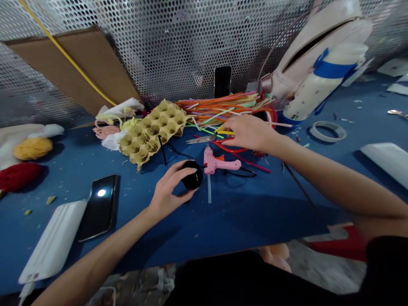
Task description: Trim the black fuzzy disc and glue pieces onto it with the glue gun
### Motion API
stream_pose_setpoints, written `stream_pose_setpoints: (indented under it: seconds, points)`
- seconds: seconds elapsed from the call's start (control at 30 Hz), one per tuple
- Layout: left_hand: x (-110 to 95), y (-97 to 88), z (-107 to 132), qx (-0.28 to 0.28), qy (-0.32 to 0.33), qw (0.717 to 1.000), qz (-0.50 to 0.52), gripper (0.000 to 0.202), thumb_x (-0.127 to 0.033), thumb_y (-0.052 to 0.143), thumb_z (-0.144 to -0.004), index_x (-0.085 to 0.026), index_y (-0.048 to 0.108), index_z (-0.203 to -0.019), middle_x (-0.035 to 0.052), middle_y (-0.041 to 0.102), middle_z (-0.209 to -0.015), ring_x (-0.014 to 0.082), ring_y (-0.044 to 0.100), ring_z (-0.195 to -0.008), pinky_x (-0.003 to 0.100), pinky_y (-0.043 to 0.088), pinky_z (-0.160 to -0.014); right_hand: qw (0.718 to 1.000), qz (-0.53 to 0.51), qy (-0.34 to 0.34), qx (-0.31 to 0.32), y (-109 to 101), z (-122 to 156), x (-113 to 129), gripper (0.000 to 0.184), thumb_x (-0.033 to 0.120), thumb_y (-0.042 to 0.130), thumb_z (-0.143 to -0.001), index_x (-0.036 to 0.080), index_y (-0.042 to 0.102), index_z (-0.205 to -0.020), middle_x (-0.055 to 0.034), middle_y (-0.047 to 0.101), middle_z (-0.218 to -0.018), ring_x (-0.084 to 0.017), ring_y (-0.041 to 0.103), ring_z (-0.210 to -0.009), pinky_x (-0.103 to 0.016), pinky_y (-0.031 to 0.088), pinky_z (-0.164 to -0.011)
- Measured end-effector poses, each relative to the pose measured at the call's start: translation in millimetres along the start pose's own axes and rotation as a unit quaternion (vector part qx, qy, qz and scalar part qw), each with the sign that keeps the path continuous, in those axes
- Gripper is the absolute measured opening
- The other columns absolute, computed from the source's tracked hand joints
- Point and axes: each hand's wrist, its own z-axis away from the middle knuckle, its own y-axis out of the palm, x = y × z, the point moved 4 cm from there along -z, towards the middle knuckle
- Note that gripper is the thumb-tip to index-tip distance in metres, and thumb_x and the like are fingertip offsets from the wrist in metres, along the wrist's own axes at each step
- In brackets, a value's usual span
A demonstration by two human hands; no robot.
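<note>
My left hand [168,189] is curled round a black ball [192,175] that rests on the blue table [242,212]. Just right of the ball lies a pink glue gun [219,164] with a clear glue stick [209,189] pointing toward me. My right hand [250,132] reaches into a heap of coloured sticks [223,107] and pinches a yellow stick [225,132]. Small scissors [201,139] lie just left of that hand.
A cardboard egg tray [149,129] lies behind the ball. A black phone [99,207] and a white pad [52,242] sit at the left front; yellow and red yarn [32,148] farther left. A tape ring [328,131], a bag [318,51] and another phone [222,80] stand at the back.
</note>
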Motion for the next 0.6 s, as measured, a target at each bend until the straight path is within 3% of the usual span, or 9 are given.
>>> stream_pose_setpoints:
  seconds: [0.13,0.27,0.4,0.47,0.53,0.6]
  points:
    - [6.0,3.4,2.5,-0.011,-0.019,1.0,-0.009,0.047,-0.016,0.078,-0.091,-0.022,0.064,-0.136,0.0147,0.068,-0.141,0.0265,0.069,-0.132,0.045,0.06,-0.109,0.999,0.006,-0.031,0.007,17.5,-26.3,-4.9,0.033,0.023,0.064,-0.095,0.01,0.071,-0.124,-0.0166,0.074,-0.123,-0.028,0.067,-0.109,-0.039,0.049,-0.091]
    - [5.9,5.3,2.9,-0.01,-0.008,1.0,-0.012,0.047,-0.015,0.077,-0.091,-0.022,0.064,-0.135,0.0153,0.068,-0.141,0.0272,0.07,-0.131,0.045,0.061,-0.108,0.997,0.003,-0.067,-0.026,10.2,-48.9,10.0,0.03,0.016,0.058,-0.095,0.013,0.072,-0.121,-0.0171,0.067,-0.129,-0.028,0.063,-0.114,-0.036,0.045,-0.086]
    - [1.6,4.3,1.7,-0.008,0.021,1.0,-0.005,0.046,-0.012,0.076,-0.092,-0.023,0.063,-0.135,0.0153,0.067,-0.14,0.0267,0.07,-0.13,0.043,0.062,-0.106,0.975,-0.065,-0.214,-0.008,4.9,-79.8,68.1,0.038,0.016,0.053,-0.1,0.02,0.068,-0.135,-0.0097,0.07,-0.128,-0.021,0.065,-0.108,-0.031,0.045,-0.084]
    - [-0.7,4.1,2.0,0.0,0.047,0.999,0.001,0.048,-0.011,0.074,-0.092,-0.025,0.062,-0.136,0.0153,0.065,-0.142,0.0271,0.069,-0.132,0.044,0.062,-0.107,0.953,-0.028,-0.3,0.029,13.7,-92.9,102.4,0.044,0.016,0.048,-0.104,0.023,0.062,-0.145,-0.0073,0.072,-0.13,-0.019,0.066,-0.104,-0.03,0.044,-0.079]
    - [-1.6,5.2,3.5,0.02,0.071,0.997,0.005,0.051,-0.008,0.073,-0.092,-0.027,0.06,-0.139,0.0157,0.062,-0.147,0.0281,0.067,-0.136,0.045,0.062,-0.108,0.94,0.046,-0.334,0.04,24.0,-103.4,128.4,0.047,0.008,0.038,-0.103,0.017,0.064,-0.141,-0.0053,0.076,-0.119,-0.017,0.066,-0.096,-0.032,0.043,-0.078]
    - [-1.2,7.1,5.6,0.044,0.088,0.995,0.01,0.053,-0.007,0.072,-0.093,-0.027,0.059,-0.14,0.0166,0.059,-0.151,0.0291,0.064,-0.139,0.046,0.062,-0.108,0.924,0.072,-0.375,0.027,28.3,-108.5,147.6,0.045,0.004,0.034,-0.101,0.014,0.072,-0.121,-0.0041,0.077,-0.12,-0.017,0.065,-0.102,-0.034,0.044,-0.079]
